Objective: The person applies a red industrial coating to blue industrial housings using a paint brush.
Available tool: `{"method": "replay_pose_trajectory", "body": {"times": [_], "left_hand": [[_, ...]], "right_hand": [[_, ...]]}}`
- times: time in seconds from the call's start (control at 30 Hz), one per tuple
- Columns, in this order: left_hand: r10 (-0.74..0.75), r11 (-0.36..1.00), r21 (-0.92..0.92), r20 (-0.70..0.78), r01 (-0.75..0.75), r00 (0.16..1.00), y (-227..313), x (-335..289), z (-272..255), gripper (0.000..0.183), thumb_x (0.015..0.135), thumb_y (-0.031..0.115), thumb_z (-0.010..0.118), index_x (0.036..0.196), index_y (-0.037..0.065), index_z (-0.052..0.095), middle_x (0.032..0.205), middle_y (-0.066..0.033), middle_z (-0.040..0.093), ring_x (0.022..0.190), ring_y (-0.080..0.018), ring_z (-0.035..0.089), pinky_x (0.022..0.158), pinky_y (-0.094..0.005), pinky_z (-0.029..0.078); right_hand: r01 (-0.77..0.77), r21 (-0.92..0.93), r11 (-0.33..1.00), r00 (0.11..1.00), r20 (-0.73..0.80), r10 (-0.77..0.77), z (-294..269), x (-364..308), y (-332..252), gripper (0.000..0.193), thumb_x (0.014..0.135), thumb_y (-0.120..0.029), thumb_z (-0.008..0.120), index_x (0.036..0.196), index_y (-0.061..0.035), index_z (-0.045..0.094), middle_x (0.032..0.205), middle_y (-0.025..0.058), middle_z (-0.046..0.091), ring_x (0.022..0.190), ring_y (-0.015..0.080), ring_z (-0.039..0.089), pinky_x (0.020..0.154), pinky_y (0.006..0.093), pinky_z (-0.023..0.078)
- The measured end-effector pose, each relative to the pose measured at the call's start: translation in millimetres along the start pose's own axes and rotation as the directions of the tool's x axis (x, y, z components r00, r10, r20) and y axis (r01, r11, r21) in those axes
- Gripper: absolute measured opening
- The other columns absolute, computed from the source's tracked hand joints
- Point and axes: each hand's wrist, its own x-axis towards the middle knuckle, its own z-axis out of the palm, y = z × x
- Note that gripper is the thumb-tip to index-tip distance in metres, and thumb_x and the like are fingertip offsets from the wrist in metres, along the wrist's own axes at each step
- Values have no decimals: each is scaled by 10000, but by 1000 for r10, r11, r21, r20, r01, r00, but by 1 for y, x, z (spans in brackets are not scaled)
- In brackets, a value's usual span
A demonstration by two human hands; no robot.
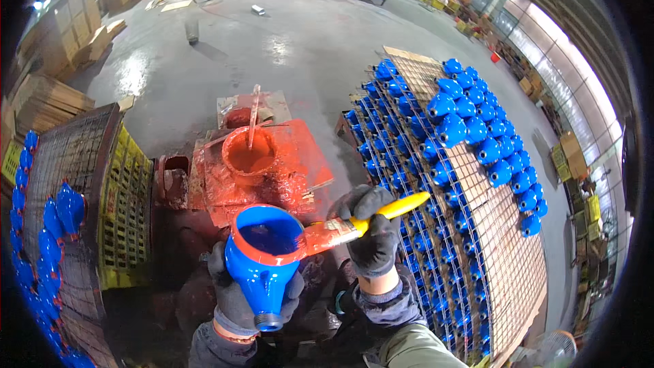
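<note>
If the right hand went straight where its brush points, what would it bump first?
The right hand would probably push its paintbrush into the red rim of the hollow blue casting. The bristles seem to touch it already, but depth is unclear.

Cardboard boxes [65,34] stacked upper left; red container [495,58] on floor, upper right; fan [555,349] lower right.

No lettering or numbers can be read.
</note>
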Motion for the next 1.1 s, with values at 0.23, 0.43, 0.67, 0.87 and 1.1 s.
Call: {"method": "replay_pose_trajectory", "body": {"times": [0.23, 0.43, 0.67, 0.87, 1.1], "left_hand": [[46, 975, 219, -311, 25, 949, -26, -7, -3, 834, 909, 658, 439, 1443, 21, 371, 831, -218, 591, 450, -196, 473, 375, -285, 384], [-78, 995, 7, -504, 95, 860, -46, -6, -6, 716, 960, 536, 420, 1485, 57, 332, 764, -196, 529, 399, -203, 436, 334, -309, 365], [-195, 981, -77, -424, 179, 885, -71, -6, -11, 755, 905, 629, 458, 1454, 114, 391, 1125, -195, 550, 800, -302, 523, 603, -437, 464], [-231, 955, 109, -312, 276, 922, -65, -4, -15, 792, 894, 677, 452, 1421, 87, 429, 1105, -234, 584, 662, -297, 517, 505, -431, 443], [678, -9, 1000, -11, 23, 735, 6, 29, -33, 667, 836, 370, 717, 1333, 4, 464, 1241, -138, 596, 1085, -270, 614, 906, -396, 509]], "right_hand": [[-141, 369, 918, 971, 235, 55, -22, 15, 14, 420, 866, -435, 682, 1039, -82, 533, 984, 124, 554, 870, 220, 546, 758, 333, 459], [-350, 582, 734, 919, 364, 150, -36, 20, 26, 344, 853, -319, 645, 1069, -72, 541, 1015, 116, 574, 948, 286, 594, 836, 407, 508], [-472, 745, 472, 872, 473, 126, -30, 16, 39, 358, 832, -283, 695, 1089, -77, 552, 1002, 90, 565, 960, 267, 587, 870, 382, 502], [-390, 785, 482, 919, 369, 141, -24, 14, 33, 334, 865, -281, 683, 1096, -72, 564, 1000, 94, 570, 915, 257, 591, 826, 382, 516], [-113, 187, 976, 978, -155, 143, -25, 10, 9, 390, 987, -397, 554, 1142, -40, 571, 954, 77, 632, 785, 159, 617, 648, 289, 510]]}}
